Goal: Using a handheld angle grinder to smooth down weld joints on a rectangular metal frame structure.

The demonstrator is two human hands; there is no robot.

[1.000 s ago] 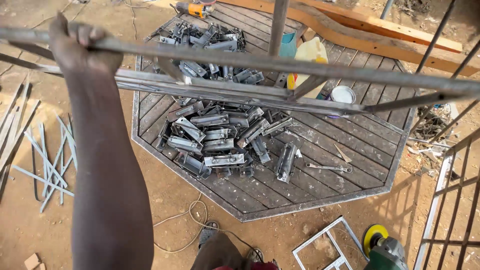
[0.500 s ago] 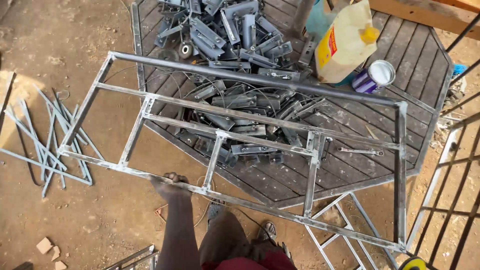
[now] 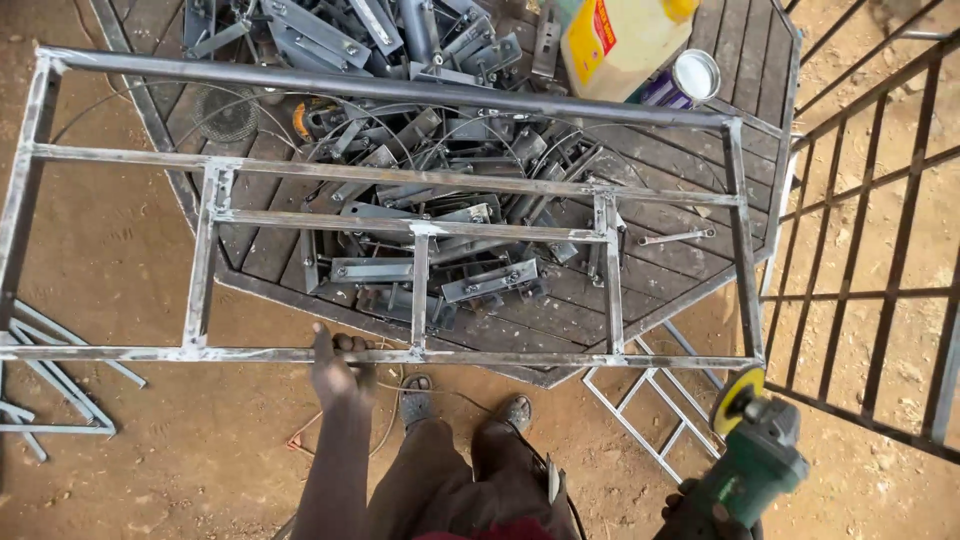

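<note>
The welded steel frame point(image 3: 400, 220) spans most of the picture, from the upper left to right of centre. It sits above a dark slatted octagonal surface point(image 3: 700, 290) that carries a heap of grey metal brackets point(image 3: 440, 230). The left hand point(image 3: 335, 370) is at lower centre, its grip clamped on the frame's near rail; no other support for the frame can be confirmed from this view.

The right hand point(image 3: 700, 505) is at the lower right edge, its grip closed around the body of a green angle grinder point(image 3: 755, 460), whose yellow disc points up toward the frame's lower right corner. Whether the disc is turning cannot be told.

Also present:
- a yellow plastic jug point(image 3: 615, 40) and an open tin point(image 3: 690, 78), upper right of the surface;
- a loose spanner point(image 3: 675, 237), right of the heap;
- a smaller frame point(image 3: 650, 410) and cut bars point(image 3: 50, 400) on the dirt ground;
- a barred grille point(image 3: 880, 250) along the right edge;
- sandalled feet point(image 3: 460, 410) under the near rail.

Risks, as judged: a one-handed hold on so long a frame could let it tip or slide off the heap onto the feet. The grinder disc is near the rail and could snag. Sparks could reach the jug.
</note>
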